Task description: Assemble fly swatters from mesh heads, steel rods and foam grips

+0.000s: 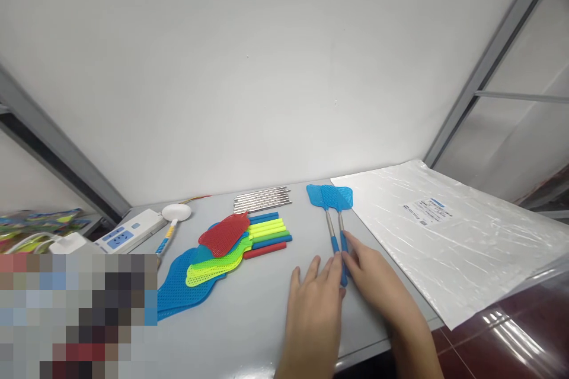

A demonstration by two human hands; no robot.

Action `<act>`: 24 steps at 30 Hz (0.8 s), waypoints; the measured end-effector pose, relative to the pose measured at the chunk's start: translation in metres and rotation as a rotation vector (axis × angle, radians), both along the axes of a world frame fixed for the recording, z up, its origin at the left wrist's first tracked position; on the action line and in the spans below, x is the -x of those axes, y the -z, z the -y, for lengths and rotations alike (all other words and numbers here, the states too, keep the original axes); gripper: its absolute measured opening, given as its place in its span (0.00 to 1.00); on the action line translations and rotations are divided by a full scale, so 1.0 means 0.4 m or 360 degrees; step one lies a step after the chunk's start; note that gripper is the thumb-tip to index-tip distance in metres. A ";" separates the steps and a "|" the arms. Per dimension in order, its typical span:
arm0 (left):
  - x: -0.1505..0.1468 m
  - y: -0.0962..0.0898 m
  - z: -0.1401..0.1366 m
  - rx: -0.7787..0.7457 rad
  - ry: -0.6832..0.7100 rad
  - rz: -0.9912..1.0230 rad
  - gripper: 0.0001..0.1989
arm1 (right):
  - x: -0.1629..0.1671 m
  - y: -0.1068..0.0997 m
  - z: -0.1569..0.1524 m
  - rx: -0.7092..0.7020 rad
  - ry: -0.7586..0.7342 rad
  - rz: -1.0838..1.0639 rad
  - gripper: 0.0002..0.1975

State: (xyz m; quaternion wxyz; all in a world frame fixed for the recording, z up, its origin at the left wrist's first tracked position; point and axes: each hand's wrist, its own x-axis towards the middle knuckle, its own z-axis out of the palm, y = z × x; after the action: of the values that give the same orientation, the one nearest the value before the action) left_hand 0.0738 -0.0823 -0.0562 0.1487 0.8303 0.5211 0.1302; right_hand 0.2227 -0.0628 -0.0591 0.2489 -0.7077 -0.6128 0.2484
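Two assembled blue fly swatters lie side by side on the grey table, their heads overlapping and their metal shafts running down to blue handles. My right hand pinches the handle of the right one between thumb and fingers. My left hand rests beside the handles with its fingers spread and stretched forward; its thumb side is close to the handle ends. Further left are loose perforated swatter heads in blue, yellow, green and red, the red head on top. Coloured handle tubes lie beside them, below a row of metal rods.
A white plastic packing bag with a printed label covers the table's right side. At the left stand a white power strip and a white round-headed device. A white wall rises behind the table. The lower left corner is blurred out.
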 end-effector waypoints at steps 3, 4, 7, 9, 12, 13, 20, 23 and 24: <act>-0.015 -0.034 -0.011 0.0066 -0.0048 -0.0033 0.24 | 0.002 -0.003 -0.002 -0.0006 -0.0004 -0.0026 0.27; -0.019 -0.042 -0.014 0.0072 -0.0049 -0.0044 0.22 | 0.003 -0.004 -0.004 -0.0017 -0.0012 -0.0031 0.27; -0.023 -0.055 -0.020 0.0054 -0.0056 -0.0040 0.17 | 0.009 -0.005 -0.007 -0.0073 -0.0038 -0.0008 0.26; -0.025 -0.058 -0.022 0.0013 -0.0069 -0.0013 0.14 | 0.013 -0.005 -0.008 -0.0105 -0.0045 0.0019 0.26; -0.031 -0.057 -0.024 -0.0072 -0.0087 0.0022 0.11 | 0.019 -0.004 -0.011 -0.0130 -0.0024 0.0072 0.25; -0.034 -0.056 -0.024 -0.0102 -0.0094 0.0030 0.11 | 0.020 -0.003 -0.013 -0.0133 -0.0009 0.0098 0.25; 0.001 -0.055 -0.022 -0.0276 0.0020 -0.0051 0.13 | 0.016 0.023 -0.025 -0.0208 0.0084 0.0222 0.25; 0.056 -0.072 -0.024 -0.0347 0.0115 -0.0112 0.13 | 0.021 0.009 -0.022 -0.0293 0.0185 0.0279 0.24; 0.078 -0.079 -0.026 -0.0377 0.0128 -0.0137 0.11 | 0.027 -0.003 -0.021 -0.0325 0.0202 0.0287 0.23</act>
State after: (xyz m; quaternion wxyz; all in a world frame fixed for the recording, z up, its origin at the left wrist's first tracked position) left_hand 0.0428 -0.0720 -0.0247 0.0323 0.8671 0.4742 0.1489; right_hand 0.2120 -0.0543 -0.0579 0.2788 -0.7353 -0.6089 0.1040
